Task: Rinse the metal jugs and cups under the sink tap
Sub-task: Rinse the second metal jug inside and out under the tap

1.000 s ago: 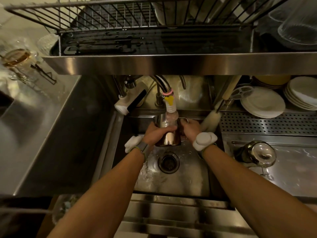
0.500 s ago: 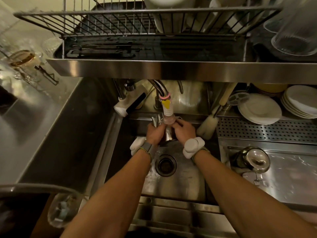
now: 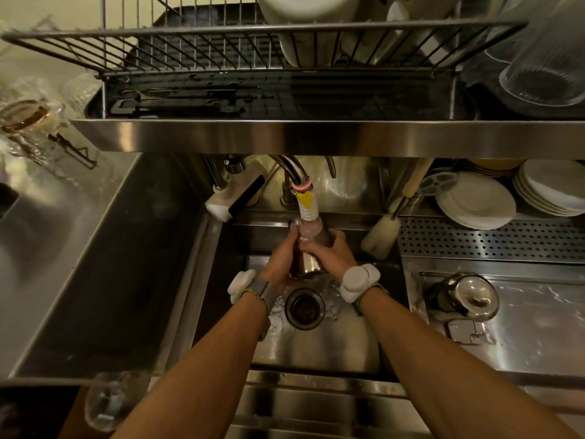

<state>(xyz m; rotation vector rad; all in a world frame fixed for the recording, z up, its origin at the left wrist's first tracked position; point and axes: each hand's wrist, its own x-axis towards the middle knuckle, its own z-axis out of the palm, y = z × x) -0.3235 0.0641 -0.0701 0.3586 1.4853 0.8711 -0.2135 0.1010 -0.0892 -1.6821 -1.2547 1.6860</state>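
Now closer together, left hand [image 3: 280, 261] and right hand [image 3: 329, 253] tight around the metal jug [image 3: 308, 265] under the tap [image 3: 306, 202]

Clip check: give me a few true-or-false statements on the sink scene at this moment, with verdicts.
1. The left hand and right hand both grip the jug under the tap. True.
2. The plates are stacked left of the sink. False: they sit at the back right of it.
3. A brush stands just right of the tap. True.
4. The rack overhead is empty. False: it holds white crockery, and glasses stand at its right end.
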